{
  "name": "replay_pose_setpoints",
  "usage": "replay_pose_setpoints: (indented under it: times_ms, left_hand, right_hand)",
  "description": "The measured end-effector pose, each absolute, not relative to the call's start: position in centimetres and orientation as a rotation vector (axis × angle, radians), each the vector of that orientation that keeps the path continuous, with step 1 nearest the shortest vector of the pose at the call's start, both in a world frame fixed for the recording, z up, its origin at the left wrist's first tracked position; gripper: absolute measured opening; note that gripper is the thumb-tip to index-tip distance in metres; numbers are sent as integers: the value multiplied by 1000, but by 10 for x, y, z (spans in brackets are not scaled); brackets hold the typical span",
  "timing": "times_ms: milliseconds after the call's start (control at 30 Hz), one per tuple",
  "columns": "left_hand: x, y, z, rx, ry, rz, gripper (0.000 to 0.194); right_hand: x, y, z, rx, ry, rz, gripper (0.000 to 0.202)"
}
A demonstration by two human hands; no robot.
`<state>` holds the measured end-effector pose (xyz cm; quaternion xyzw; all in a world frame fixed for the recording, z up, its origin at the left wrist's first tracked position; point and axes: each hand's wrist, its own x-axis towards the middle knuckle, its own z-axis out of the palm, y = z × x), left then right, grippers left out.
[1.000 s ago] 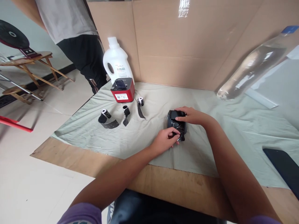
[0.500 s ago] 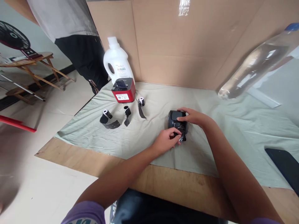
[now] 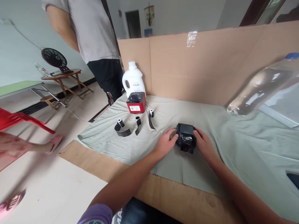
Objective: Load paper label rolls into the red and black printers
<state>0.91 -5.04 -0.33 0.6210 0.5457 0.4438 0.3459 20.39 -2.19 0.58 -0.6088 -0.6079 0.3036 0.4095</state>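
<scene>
A small black box-shaped printer sits on the cloth in front of me. From its front a strip of shiny black film hangs down. My left hand grips the printer's left side, thumb toward the front. On the opposite side, my right hand holds it with thumb and fingers against the case. Farther left lie three small rolls with dark strips unwound: a left roll, a middle roll and a right roll.
A red and black printer stands before a white jug. Cardboard walls the back. A large clear bottle leans at right; a dark phone lies at the right edge. Another person stands behind at left.
My left hand has let go of the film at the front and moved to the printer's left side. My right hand has shifted from its top to the right side. The view has tilted up.
</scene>
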Motion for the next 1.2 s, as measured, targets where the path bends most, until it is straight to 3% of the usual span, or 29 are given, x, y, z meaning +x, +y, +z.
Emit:
replay_pose_setpoints:
  times_ms: [267, 1200]
  left_hand:
    - [11, -52, -4, 1600, 1359, 956, 59]
    - [32, -31, 0, 1635, 1266, 962, 58]
  right_hand:
    - [190, -59, -8, -1422, -1349, 870, 67]
    - [200, -41, 12, -1452, -1305, 794, 65]
